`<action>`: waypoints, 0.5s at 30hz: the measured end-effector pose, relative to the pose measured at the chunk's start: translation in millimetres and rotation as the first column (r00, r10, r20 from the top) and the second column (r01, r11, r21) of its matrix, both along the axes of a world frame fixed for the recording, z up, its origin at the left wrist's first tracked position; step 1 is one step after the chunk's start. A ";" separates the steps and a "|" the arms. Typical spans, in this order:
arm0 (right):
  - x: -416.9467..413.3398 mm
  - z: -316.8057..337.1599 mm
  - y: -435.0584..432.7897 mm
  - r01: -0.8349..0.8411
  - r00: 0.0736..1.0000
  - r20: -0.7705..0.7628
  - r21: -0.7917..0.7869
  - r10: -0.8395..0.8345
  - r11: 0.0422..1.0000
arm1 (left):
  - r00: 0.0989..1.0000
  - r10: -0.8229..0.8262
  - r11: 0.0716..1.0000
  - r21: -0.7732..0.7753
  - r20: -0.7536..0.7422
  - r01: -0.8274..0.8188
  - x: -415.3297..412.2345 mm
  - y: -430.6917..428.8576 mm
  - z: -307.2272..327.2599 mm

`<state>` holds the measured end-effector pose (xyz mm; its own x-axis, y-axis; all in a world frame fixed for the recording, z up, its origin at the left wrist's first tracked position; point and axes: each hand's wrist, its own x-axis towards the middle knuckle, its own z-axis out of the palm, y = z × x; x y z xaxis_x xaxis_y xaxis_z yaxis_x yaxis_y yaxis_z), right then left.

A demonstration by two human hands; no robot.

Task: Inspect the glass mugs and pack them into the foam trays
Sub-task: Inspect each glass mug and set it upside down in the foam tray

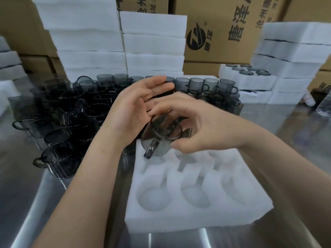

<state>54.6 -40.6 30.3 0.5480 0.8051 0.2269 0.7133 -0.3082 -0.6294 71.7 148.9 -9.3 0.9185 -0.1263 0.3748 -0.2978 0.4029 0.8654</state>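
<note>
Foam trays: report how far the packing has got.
Done: one filled tray at back right shows mug rims in its pockets. In hand: the right hand grips a tilted glass mug over the front tray, with the left hand open beside it. Left: the front tray's visible pockets are empty, and many loose mugs crowd the table.

A smoky glass mug (161, 140) tilts, handle down, over the white foam tray (179, 222). Its cavities lie empty.
</note>
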 end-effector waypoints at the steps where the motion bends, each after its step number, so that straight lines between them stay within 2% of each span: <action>1: -2.3 -0.3 6.5 -0.006 0.998 0.058 -0.068 0.010 0.998 | 1.000 0.012 0.999 -0.033 0.006 -0.012 -0.5 2.6 1.0; 6: -5.2 -4.3 24.5 0.050 0.986 0.166 -0.250 -0.009 0.967 | 0.994 0.104 0.992 -0.072 0.040 -0.101 -3.5 13.1 4.6; 11: -4.6 -5.3 27.2 0.061 0.992 0.124 -0.261 -0.029 0.963 | 0.985 0.165 0.986 -0.019 0.045 -0.164 -6.1 7.4 5.8; 15: -6.2 -7.3 26.5 0.076 0.985 0.168 -0.264 -0.031 0.961 | 0.983 0.167 0.983 0.067 0.074 -0.172 -8.3 3.4 5.4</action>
